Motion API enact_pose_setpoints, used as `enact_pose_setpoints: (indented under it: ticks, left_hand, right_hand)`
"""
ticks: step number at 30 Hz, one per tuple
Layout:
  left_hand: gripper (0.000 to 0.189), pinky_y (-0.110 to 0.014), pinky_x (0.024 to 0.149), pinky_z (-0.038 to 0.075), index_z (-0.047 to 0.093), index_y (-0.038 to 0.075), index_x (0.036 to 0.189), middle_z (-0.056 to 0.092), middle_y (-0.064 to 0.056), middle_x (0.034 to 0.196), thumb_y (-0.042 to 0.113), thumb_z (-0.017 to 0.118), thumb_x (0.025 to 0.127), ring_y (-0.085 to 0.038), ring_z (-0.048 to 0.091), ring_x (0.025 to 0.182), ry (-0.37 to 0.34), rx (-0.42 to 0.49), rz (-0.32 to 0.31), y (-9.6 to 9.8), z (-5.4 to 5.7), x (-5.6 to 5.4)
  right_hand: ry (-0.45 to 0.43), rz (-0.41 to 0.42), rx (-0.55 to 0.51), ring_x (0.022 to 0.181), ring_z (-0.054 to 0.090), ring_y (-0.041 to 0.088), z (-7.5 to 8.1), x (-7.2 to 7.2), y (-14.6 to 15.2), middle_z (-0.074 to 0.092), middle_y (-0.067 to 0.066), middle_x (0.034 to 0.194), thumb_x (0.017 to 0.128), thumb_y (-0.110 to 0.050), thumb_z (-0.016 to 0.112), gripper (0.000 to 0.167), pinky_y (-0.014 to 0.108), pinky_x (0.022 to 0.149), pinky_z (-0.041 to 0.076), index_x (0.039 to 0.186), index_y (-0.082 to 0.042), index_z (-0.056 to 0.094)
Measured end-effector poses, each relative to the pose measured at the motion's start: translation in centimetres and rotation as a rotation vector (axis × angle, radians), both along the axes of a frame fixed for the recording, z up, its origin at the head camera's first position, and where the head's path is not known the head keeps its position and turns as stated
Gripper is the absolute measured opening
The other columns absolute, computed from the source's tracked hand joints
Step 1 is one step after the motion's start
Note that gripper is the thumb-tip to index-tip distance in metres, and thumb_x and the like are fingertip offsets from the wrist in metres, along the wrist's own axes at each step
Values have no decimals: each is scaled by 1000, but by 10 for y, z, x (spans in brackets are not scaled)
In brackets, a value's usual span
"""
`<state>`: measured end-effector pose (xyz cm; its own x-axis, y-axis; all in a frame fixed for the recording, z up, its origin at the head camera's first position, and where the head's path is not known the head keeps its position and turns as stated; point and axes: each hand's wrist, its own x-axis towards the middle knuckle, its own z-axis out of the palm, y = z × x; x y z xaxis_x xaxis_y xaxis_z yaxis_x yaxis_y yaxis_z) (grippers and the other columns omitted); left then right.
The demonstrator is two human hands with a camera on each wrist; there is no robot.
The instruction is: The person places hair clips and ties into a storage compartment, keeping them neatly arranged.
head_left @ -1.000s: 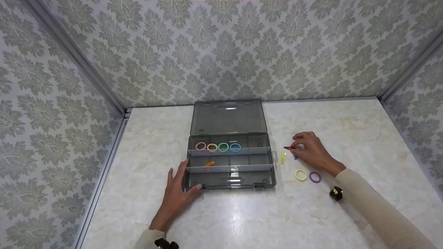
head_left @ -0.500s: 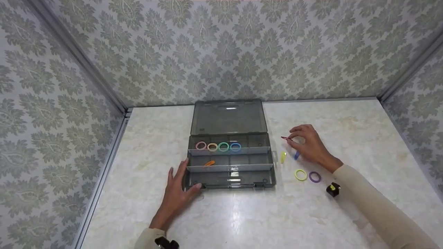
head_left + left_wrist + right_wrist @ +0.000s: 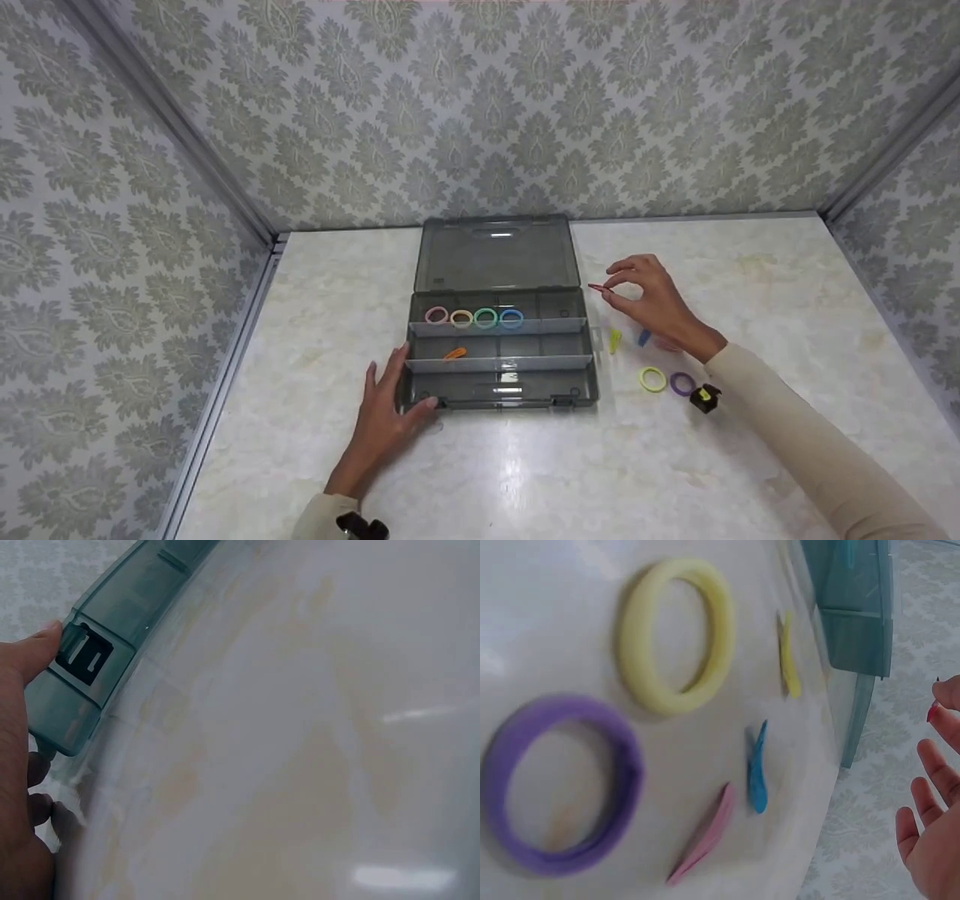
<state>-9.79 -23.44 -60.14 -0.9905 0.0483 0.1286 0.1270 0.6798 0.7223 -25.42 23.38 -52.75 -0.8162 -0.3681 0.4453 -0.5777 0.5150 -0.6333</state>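
I see the person's right hand point(image 3: 651, 292), at three o'clock from the open smoky-grey plastic box point(image 3: 536, 347), pinching a slim red clip point(image 3: 598, 288). The left hand point(image 3: 382, 416) touches the box between seven and eight. Four pastel rings point(image 3: 476, 318) sit in its back row; a yellow-green ring point(image 3: 641, 380) and a purple ring point(image 3: 672, 384) lie at four.

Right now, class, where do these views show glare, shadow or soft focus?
Head view: glare on the table, a bright highlight on the open lid; left wrist view: glare patches toward the picture's right; right wrist view: yellow ring and purple ring look soft-edged, with shadow beside the yellow one.
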Motion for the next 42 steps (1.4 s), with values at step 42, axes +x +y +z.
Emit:
enact_pose_setpoints:
  ticks: [42]
  left_hand:
    - [100, -79, 128, 13, 26, 26, 177, 27, -16, 181, 55, 79, 98, -56, 9, 166, -14, 22, -10, -3, 0, 1]
  right_hand:
    - [10, 306, 223, 119, 59, 37, 12, 4, -139, 71, 17, 124, 98, -12, 86, 9, 59, 103, 52, 103, -5, 84]
